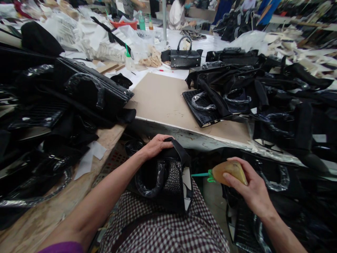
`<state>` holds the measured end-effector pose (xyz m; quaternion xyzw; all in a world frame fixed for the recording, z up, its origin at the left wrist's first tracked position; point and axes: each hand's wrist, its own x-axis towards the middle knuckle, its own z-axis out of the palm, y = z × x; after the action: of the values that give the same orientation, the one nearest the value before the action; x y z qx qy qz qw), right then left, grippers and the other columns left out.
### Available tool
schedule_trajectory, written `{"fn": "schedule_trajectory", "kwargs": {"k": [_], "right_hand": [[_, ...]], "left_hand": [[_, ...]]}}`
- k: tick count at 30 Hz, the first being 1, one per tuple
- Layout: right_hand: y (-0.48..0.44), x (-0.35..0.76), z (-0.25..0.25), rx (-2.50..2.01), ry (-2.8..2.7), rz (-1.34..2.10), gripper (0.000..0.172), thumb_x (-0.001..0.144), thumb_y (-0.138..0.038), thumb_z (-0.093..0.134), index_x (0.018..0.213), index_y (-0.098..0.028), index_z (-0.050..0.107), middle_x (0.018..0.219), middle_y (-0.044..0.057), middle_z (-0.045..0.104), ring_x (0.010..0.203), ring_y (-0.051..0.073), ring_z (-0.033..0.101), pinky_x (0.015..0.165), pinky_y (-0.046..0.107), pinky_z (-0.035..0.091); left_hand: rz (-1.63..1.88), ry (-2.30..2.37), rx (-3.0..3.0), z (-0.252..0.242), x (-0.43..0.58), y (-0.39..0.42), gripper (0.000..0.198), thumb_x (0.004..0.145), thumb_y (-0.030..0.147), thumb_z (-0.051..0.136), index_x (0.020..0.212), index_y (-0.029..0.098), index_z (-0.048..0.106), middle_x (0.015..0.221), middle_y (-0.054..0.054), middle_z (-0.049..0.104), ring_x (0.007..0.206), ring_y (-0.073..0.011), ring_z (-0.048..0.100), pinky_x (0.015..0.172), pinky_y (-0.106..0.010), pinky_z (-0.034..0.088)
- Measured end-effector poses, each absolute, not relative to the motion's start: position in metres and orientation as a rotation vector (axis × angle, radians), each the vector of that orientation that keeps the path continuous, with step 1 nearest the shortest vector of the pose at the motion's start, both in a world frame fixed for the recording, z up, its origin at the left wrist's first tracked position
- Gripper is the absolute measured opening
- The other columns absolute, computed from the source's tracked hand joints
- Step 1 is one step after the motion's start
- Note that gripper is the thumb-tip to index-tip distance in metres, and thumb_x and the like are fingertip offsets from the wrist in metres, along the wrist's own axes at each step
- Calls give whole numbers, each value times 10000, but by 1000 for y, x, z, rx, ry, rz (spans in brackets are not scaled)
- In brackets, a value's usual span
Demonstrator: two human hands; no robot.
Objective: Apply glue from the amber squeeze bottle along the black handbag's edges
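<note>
A black handbag (173, 179) with a textured panel and a plastic-wrapped handle rests on my lap, over a checked cloth. My left hand (160, 144) grips the bag's upper edge, fingers closed over the black material. In my right hand (246, 182) is a squeeze bottle (228, 172) of yellowish glue, lying on its side. Its green cap and thin teal nozzle point left. The nozzle tip is at the white inner strip (186, 189) along the bag's open side; I cannot tell whether it touches.
Piles of black bag pieces lie on the left bench (79, 91) and the right of the table (263, 88). A brown board (160, 95) covers the table's near part. Behind it stand a finished-looking handbag (185, 58) and a green-capped bottle (129, 62). Other people are farther back.
</note>
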<state>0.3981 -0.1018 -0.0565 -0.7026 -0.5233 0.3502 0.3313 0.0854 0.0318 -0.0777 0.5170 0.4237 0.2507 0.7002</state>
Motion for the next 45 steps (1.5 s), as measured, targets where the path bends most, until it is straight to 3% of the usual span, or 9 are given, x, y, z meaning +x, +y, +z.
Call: {"fn": "schedule_trajectory", "kwargs": {"k": [12, 20, 23, 26, 29, 33, 39, 45], "right_hand": [[-111, 404, -58, -1864, -1447, 1047, 509, 707, -544, 767, 1111, -255, 654, 1007, 25, 695, 860, 229, 650, 770, 312, 545], [-125, 409, -70, -1910, -1385, 1121, 526, 735, -562, 741, 1146, -250, 641, 997, 33, 701, 848, 239, 663, 725, 313, 566], [-130, 407, -70, -1907, -1369, 1172, 512, 737, -563, 742, 1126, -245, 648, 991, 36, 695, 826, 235, 654, 646, 291, 546], [-133, 403, -67, -1908, -1232, 1243, 537, 755, -587, 724, 1158, -246, 626, 907, 19, 678, 624, 180, 579, 469, 261, 448], [-130, 401, -66, -1891, -1105, 1244, 571, 751, -597, 732, 1185, -249, 603, 858, 4, 652, 519, 144, 492, 408, 257, 416], [-119, 402, -72, -1879, -1159, 1092, 624, 715, -591, 776, 1204, -250, 593, 974, 40, 654, 660, 193, 579, 452, 265, 498], [-107, 398, -77, -1823, -1240, 928, 598, 726, -563, 785, 1199, -248, 600, 1029, 50, 644, 777, 215, 607, 559, 279, 522], [-105, 397, -73, -1832, -1251, 955, 597, 717, -562, 786, 1191, -248, 604, 1013, 47, 654, 762, 214, 613, 556, 279, 521]], "left_hand": [[579, 930, 1186, -87, 84, 33, 232, 783, 335, 711, 883, 127, 727, 819, -35, 709, 757, -171, 624, 751, -299, 459], [598, 940, 1188, -87, 86, 31, 260, 782, 367, 711, 880, 127, 725, 825, -36, 708, 763, -180, 626, 744, -304, 467], [586, 931, 1202, -86, 86, 29, 253, 779, 369, 712, 868, 132, 719, 811, -26, 699, 779, -185, 627, 752, -300, 467], [585, 929, 1222, -86, 87, 27, 244, 778, 366, 714, 862, 137, 717, 813, -19, 697, 787, -180, 621, 756, -290, 464], [591, 941, 1244, -86, 87, 27, 241, 790, 361, 703, 871, 134, 724, 818, -20, 701, 781, -169, 612, 755, -280, 457], [592, 930, 1244, -87, 86, 27, 243, 800, 350, 695, 893, 128, 729, 849, -33, 711, 801, -175, 621, 773, -288, 460], [602, 922, 1208, -87, 86, 26, 225, 795, 338, 701, 881, 130, 719, 830, -30, 701, 799, -181, 623, 786, -302, 461], [599, 935, 1215, -88, 87, 26, 227, 797, 335, 698, 888, 129, 720, 831, -34, 703, 800, -183, 626, 786, -306, 464]]}}
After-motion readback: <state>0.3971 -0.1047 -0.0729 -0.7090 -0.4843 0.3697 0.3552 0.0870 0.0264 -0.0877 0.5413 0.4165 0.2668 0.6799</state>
